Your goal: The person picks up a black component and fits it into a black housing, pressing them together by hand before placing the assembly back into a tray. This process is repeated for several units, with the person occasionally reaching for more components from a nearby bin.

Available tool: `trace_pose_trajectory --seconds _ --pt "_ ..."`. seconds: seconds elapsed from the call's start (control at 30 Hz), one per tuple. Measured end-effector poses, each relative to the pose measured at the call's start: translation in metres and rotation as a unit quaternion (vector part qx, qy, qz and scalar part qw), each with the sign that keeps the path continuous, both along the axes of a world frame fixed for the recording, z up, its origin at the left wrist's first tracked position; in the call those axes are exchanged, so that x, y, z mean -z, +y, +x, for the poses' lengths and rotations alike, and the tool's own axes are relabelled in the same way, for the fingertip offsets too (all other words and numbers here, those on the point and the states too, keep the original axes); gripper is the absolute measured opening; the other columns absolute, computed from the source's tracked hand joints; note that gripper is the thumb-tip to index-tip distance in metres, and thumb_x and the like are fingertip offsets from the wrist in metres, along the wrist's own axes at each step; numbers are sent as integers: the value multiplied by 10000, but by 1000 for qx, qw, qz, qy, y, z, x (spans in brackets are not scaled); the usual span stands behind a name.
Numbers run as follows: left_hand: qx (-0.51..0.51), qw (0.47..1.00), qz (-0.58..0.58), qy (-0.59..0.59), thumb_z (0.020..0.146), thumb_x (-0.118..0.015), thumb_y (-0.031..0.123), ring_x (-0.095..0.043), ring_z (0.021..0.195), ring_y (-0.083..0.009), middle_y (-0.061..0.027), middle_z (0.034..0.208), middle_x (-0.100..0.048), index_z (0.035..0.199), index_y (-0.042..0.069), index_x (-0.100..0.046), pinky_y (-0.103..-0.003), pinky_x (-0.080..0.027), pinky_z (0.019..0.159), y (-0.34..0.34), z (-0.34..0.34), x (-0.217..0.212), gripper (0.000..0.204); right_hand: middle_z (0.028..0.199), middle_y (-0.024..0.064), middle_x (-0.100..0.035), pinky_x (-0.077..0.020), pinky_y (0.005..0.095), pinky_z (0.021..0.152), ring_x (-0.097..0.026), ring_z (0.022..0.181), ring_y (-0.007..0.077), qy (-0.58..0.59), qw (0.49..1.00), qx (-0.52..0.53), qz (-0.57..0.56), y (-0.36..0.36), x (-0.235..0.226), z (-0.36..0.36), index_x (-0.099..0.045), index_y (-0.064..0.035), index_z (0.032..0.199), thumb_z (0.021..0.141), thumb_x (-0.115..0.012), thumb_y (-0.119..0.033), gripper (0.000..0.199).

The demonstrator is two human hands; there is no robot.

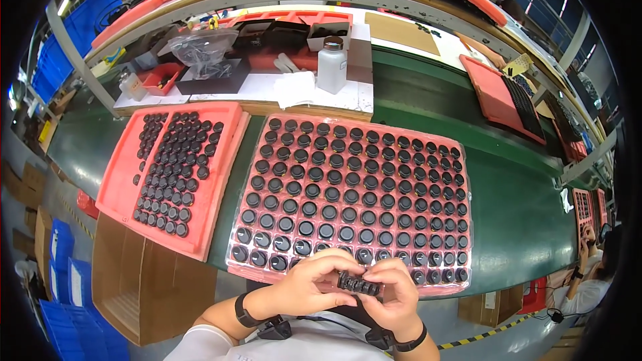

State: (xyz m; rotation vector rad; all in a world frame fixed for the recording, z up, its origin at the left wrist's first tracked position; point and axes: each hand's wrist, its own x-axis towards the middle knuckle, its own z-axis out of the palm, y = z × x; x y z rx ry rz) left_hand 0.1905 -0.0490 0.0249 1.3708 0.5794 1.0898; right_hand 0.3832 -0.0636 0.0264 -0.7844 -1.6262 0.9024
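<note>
Close to my body, in front of the tray's near edge, my left hand [309, 285] and my right hand [396, 295] grip a short row of small black round parts [359, 284] between their fingertips. The parts lie side by side like a ribbed stack; their exact kind is too small to tell. Just beyond my hands lies a large pink tray [461, 286] with a clear plastic insert, filled with rows of black round knob-like pieces [346, 214]. My fingers cover some of its nearest row.
Left of it, a pink tray [124, 187] carries loose black pieces. Behind stand a white bottle [332, 67], crumpled white cloth [294, 88], a red bin [160, 79] and dark boxes. A green bench [515, 220] runs right, where another person's arm [576, 281] shows. A cardboard box [150, 281] stands below left.
</note>
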Motion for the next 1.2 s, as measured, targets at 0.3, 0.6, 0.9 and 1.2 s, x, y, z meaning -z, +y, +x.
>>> trace_pose_trajectory --seconds 0.3,0.6,0.9,1.2 --pt "4 1000 -3 11 732 -739 -79 -617 1004 -219 -153 1108 -612 1088 -32 -616 -327 -501 882 -3 -3 5 379 998 132 -559 -469 295 774 -562 895 213 35 999 -11 -28 -6 6 0 -589 5 1033 744 -739 -26 328" --pt "-42 997 17 63 755 -735 -35 -656 971 -201 -139 1093 -655 1095 -4 -629 -301 -556 726 -3 -5 -8 357 994 128 -538 -457 301 786 -546 884 212 56 998 0 -37 -7 12 -5 -572 7 1029 783 -739 -83 310" --pt "-57 989 95 96 737 -798 111 -681 886 -216 -112 993 -687 1108 12 -632 -293 -561 679 -2 -5 -3 418 986 116 -523 -452 300 786 -533 876 208 48 998 30 -31 -11 6 -9 -560 -6 1017 776 -761 -133 338" --pt "-47 974 156 160 764 -784 215 -674 727 -235 -113 919 -682 1091 28 -622 -305 -528 595 -4 -8 -5 410 950 107 -538 -417 283 738 -515 847 198 46 998 26 -23 -10 11 -7 -543 -11 980 752 -751 -86 318"
